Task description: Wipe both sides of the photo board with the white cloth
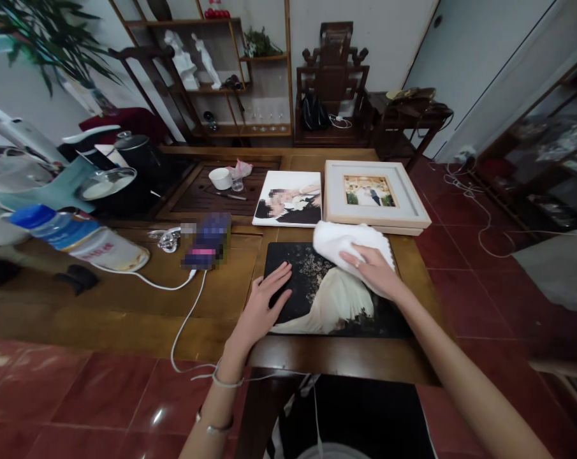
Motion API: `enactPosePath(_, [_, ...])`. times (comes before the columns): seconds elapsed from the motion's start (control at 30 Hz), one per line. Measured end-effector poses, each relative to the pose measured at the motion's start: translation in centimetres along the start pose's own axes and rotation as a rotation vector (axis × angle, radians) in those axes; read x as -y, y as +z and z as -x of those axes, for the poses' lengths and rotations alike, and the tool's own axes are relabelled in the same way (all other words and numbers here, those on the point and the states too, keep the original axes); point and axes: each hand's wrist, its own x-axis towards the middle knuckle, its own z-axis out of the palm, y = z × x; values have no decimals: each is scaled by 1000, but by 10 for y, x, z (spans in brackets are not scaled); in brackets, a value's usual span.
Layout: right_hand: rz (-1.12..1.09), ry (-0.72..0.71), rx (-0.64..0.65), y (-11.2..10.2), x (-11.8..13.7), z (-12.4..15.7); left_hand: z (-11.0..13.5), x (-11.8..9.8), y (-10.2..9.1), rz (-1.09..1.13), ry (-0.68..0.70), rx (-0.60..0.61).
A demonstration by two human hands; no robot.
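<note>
A dark photo panel (292, 290) showing a long white gown lies flat on the wooden table in front of me. My left hand (264, 306) rests with fingers spread over its left edge. On the panel's upper right part, my right hand (377, 271) presses a folded white cloth (338, 239), thumb and fingers against it. The cloth hides that corner of the panel. Just beyond lie a smaller white-edged photo panel (288, 213) and a light wooden picture frame (336, 185) with a wedding photo.
To the left on the table (235, 287) are a phone (206, 242) with a white cable, a blue-capped plastic bottle (101, 248) and a foil-like bundle (168, 239). A tea tray (197, 188) holds a white cup (220, 178). Pots (138, 153) stand at the back left.
</note>
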Motion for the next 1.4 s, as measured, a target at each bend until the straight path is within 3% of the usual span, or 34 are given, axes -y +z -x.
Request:
enactPosePath(0.1, [38,59,-66,-20,-20,19,1,3,1,18,19,-40])
enactPosePath(0.23, [77,59,-70,-21,-22,58,2,8,5,26,13,-90])
enactPosePath(0.4, [151,-16,106,-3,7,134,2,10,7,9,30,-89])
enactPosePath(0.5, [150,-97,252,1,22,159,2,10,7,3,42,-86])
enactPosePath(0.57, [122,-97,302,-2,22,156,2,10,6,7,44,-82])
enactPosePath(0.67, [80,-43,290,-12,11,123,1,11,6,14,40,-74])
enactPosePath(0.83, [70,0,93,-31,-14,46,0,13,5,12,35,-61])
enactPosePath(0.93, [74,13,15,-33,-24,25,0,13,5,22,37,-75])
enactPosePath(1.03, [77,-9,2,-24,-23,38,0,12,4,29,31,-85])
enactPosePath(1.27, [121,-109,202,-1,17,135,0,11,5,7,22,-84])
enactPosePath(1.4, [113,-131,301,-4,24,141,0,12,5,-2,21,-71])
